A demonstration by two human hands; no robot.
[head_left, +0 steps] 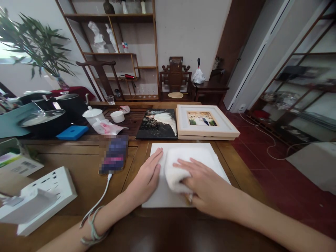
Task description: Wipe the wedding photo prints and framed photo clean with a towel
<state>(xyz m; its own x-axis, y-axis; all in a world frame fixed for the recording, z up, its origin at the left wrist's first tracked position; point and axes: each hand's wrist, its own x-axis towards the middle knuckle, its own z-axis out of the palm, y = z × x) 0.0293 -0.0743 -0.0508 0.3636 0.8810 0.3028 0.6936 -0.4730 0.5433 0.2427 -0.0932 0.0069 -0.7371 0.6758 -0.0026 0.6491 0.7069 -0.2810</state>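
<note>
A flat white rectangular panel (168,200) lies on the wooden table in front of me. My left hand (149,176) rests along its left side, fingers stretched out and holding nothing. On top of the panel is a folded white cloth (174,176), which could also be soft paper. My right hand (207,185) grips its right side and presses it down, the thumb side partly hidden. A small golden-brown bit shows under that hand, too blurred to name.
Behind the panel lie a dark photo print (157,124) and a pale wooden picture frame (223,128). To the left are a phone (114,154) with a white cable, a white power strip (49,196), a blue box (72,132) and a lidded pan (43,120).
</note>
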